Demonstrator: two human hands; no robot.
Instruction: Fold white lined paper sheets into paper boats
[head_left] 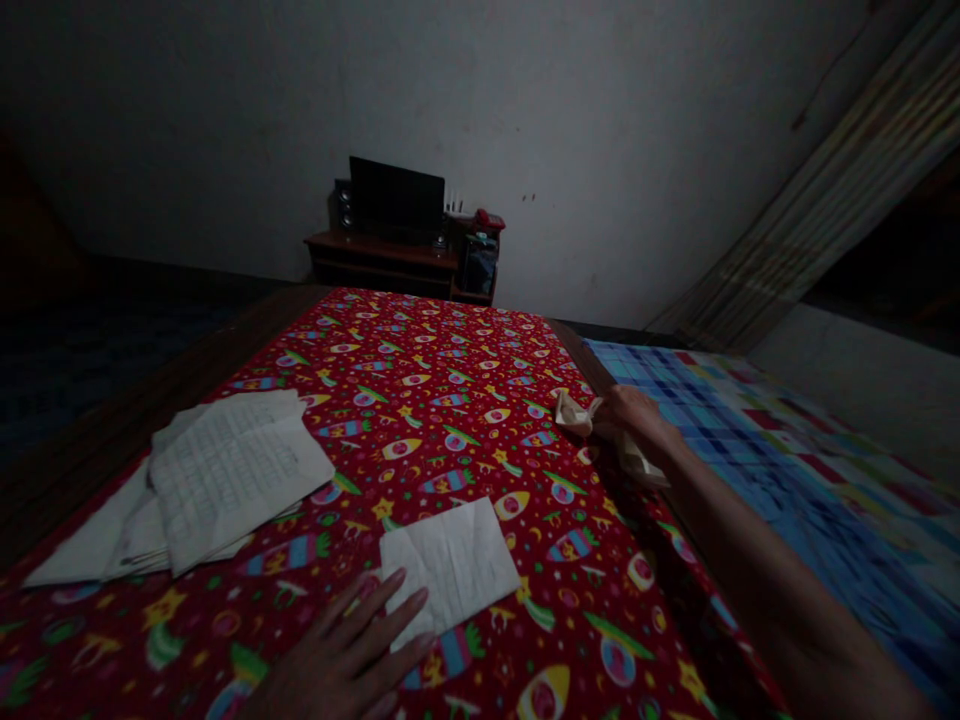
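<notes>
My left hand [349,655] lies flat with its fingers spread, fingertips on the left edge of a creased white paper sheet [457,565]. At the right side of the red patterned cloth, my right hand [630,412] closes its fingers on a folded paper piece [574,412]. Another pale folded paper [640,465] shows just below that wrist. Dim light blurs the exact grip there. To the left of the sheet lies a loose stack of papers [232,470], the top one covered in writing.
The red cloth [435,400] with rockets and stars covers a dark wooden surface. On the right is a blue checked cloth [660,385]. Against the far wall, a wooden desk [382,258] carries a dark monitor [397,198], a speaker [344,203] and a red telephone [490,219]. A curtain [810,210] hangs at the right.
</notes>
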